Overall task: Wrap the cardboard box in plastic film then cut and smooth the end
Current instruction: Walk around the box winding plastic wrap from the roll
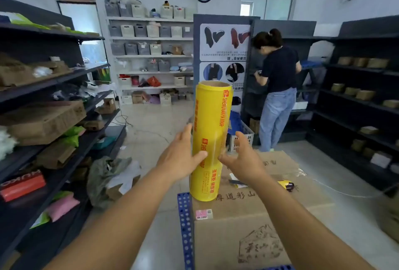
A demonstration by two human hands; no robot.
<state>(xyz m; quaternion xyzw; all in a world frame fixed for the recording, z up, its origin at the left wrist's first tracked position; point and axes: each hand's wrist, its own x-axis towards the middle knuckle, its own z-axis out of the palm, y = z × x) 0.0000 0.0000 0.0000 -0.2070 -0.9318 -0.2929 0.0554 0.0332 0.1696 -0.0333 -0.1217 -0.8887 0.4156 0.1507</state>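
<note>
A tall yellow roll of plastic film (210,131) with red lettering stands upright on the left part of a large brown cardboard box (254,222). My left hand (180,157) rests against the roll's left side, thumb across its front. My right hand (241,157) is spread at the roll's right side, its thumb touching the front where a loose edge of clear film shows. A yellow-and-black cutter (286,184) lies on the box top to the right, beside a small blue-and-white tool (237,181).
A blue perforated crate edge (185,228) runs along the box's left side. Dark shelving (54,118) with cartons lines the left, more dark shelves (356,97) the right. A person in a dark shirt (278,88) stands at the back shelf. A white cable (336,189) trails on the floor.
</note>
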